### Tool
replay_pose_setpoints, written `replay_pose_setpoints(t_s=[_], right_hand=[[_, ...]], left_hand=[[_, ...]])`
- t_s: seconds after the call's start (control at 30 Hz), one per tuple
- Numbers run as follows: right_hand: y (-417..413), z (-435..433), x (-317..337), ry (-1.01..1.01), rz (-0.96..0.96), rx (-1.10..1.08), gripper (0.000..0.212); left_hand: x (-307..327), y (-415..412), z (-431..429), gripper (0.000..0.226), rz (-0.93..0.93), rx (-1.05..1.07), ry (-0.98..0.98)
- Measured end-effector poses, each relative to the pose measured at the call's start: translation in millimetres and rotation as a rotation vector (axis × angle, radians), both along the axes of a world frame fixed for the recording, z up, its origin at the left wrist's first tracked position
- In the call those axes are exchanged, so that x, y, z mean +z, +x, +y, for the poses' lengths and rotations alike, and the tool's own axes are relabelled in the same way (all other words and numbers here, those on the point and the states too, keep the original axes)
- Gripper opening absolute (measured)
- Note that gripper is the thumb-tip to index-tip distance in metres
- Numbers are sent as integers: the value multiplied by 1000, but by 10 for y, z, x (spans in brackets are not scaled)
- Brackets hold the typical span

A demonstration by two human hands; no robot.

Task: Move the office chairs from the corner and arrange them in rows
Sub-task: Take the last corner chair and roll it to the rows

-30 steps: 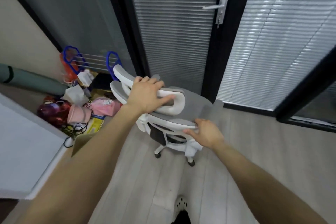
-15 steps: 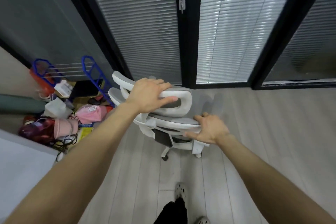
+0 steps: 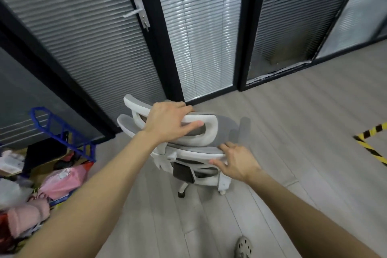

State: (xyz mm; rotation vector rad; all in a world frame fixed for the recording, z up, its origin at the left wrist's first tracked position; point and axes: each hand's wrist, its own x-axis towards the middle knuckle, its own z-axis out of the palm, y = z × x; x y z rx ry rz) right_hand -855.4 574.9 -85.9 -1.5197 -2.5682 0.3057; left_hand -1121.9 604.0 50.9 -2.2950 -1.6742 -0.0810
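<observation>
A white-framed office chair [image 3: 222, 130] with grey mesh stands on the wooden floor right in front of me, seen from behind and above. My left hand [image 3: 169, 123] is closed over the white headrest at the top of the chair. My right hand [image 3: 236, 162] grips the upper edge of the backrest just below, at the chair's right side. The castor base shows under the seat; the seat itself is mostly hidden by the backrest.
A glass partition with blinds and a black-framed door [image 3: 138, 14] runs close behind the chair. A blue rack [image 3: 62, 132] and a pile of bags and clutter [image 3: 31, 184] fill the left. Yellow-black floor tape [image 3: 370, 146] lies at the right. My shoe [image 3: 243, 247] shows below.
The chair and my view have turned to the right, away from the cluttered corner; more bare floor and the floor tape now show. Both hands keep their hold on the chair.
</observation>
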Motion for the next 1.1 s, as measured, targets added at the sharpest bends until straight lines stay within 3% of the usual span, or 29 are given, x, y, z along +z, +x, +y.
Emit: replay_pose_setpoints(t_s=[0.17, 0.4, 0.57, 1.1], right_hand=[[36, -382, -200, 13, 140, -162, 81], [174, -464, -97, -64, 114, -322, 79], [524, -250, -43, -82, 121, -392, 77], [2017, 1074, -205, 13, 169, -533, 77]], left_hand=[[-102, 102, -125, 73, 21, -141, 76], [-104, 375, 106, 63, -37, -271, 62], [-71, 810, 540, 75, -10, -344, 72], [7, 2413, 2118, 77, 5, -449, 25]])
